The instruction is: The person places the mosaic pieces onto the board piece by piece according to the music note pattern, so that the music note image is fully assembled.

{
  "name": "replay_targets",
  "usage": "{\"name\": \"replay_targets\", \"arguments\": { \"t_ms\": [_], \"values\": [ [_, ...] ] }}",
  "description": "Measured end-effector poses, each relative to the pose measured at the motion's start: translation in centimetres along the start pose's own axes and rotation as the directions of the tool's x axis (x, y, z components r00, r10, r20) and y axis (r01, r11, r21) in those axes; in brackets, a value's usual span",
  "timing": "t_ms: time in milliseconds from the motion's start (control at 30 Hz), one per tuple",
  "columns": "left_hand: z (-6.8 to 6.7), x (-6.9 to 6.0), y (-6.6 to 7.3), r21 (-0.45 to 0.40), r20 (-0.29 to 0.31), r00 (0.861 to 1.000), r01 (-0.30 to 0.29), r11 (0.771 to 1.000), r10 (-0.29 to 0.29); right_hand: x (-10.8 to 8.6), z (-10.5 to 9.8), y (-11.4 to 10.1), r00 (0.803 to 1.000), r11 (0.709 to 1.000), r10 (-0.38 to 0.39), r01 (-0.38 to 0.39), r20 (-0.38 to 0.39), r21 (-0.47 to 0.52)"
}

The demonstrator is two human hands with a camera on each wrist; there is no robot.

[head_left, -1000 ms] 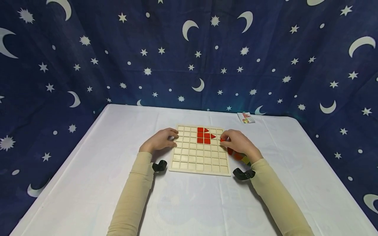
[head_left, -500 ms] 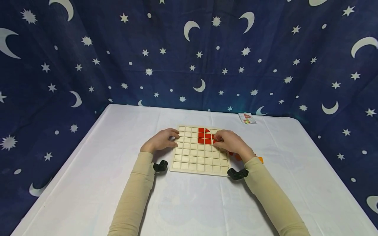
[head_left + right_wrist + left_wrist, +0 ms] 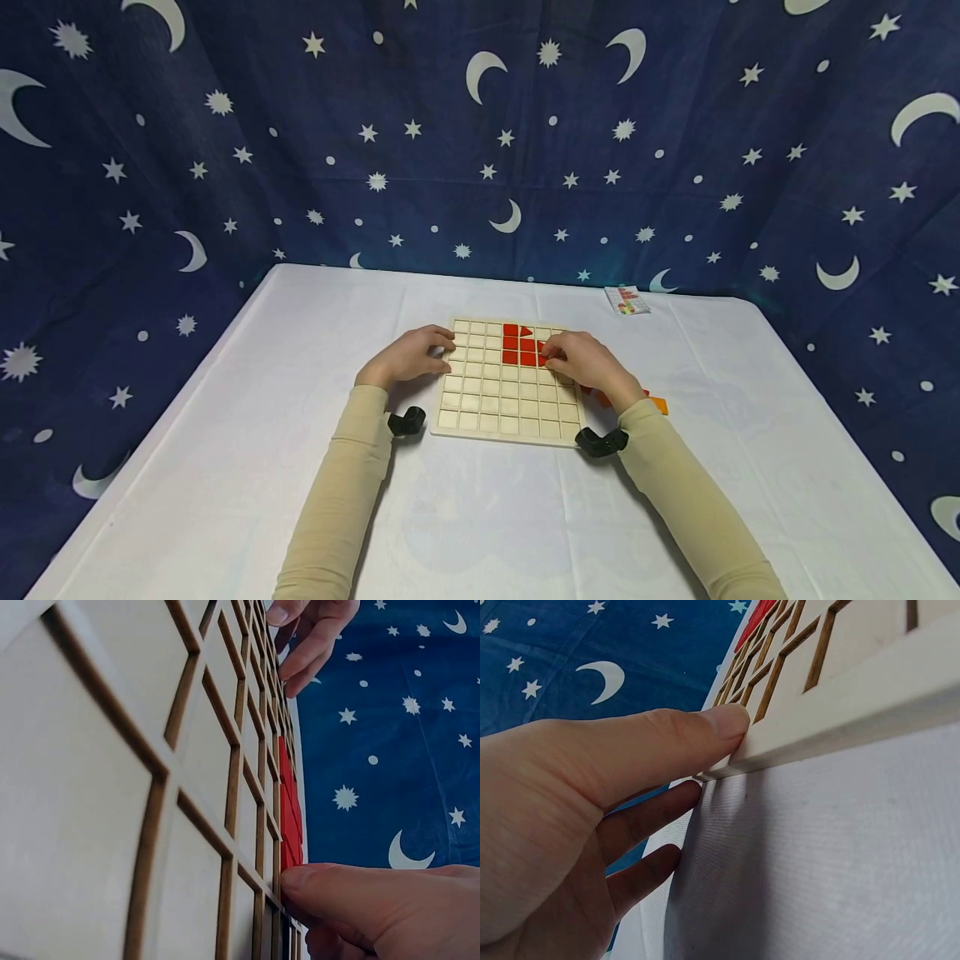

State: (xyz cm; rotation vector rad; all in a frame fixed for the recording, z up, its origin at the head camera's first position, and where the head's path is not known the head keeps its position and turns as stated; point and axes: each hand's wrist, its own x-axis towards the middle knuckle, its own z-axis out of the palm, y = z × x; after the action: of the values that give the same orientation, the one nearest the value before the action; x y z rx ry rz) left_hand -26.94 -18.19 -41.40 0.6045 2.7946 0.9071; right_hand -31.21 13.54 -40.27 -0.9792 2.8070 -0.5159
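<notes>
A pale wooden grid board (image 3: 480, 400) lies on the white table. Red square tiles (image 3: 511, 344) sit in cells near its far side, with a red triangle tile (image 3: 526, 332) to their right. My left hand (image 3: 408, 357) rests at the board's left edge; in the left wrist view its thumb (image 3: 724, 724) touches the rim, the other fingers loosely extended. At the right end of the red row, my right hand (image 3: 585, 360) pinches a red tile (image 3: 542, 361) down at the board. Its shape is mostly hidden by the fingers.
More red and orange tiles (image 3: 658, 405) lie right of the board, partly behind my right wrist. A small printed card (image 3: 627, 300) is at the table's far edge. A dark blue curtain (image 3: 420, 208) hangs behind the table.
My right hand has moved left from the board's right edge with the red tile, to the end of the red row. In the last half second it has barely moved. The left hand stays put.
</notes>
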Motion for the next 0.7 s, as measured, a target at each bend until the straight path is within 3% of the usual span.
{"name": "replay_targets", "arguments": {
  "t_ms": [500, 700],
  "values": [
    [0.13, 0.07, -0.16, 0.006, 0.0, 1.0, -0.023, 1.0, 0.023, 0.02, 0.16, -0.06, 1.0, 1.0, 0.014, -0.014, -0.007, 0.018],
    [0.14, 0.06, -0.17, -0.003, 0.005, 1.0, -0.01, 1.0, 0.01, -0.03, 0.34, -0.11, 0.999, 0.997, 0.042, -0.041, -0.012, 0.069]
  ]
}}
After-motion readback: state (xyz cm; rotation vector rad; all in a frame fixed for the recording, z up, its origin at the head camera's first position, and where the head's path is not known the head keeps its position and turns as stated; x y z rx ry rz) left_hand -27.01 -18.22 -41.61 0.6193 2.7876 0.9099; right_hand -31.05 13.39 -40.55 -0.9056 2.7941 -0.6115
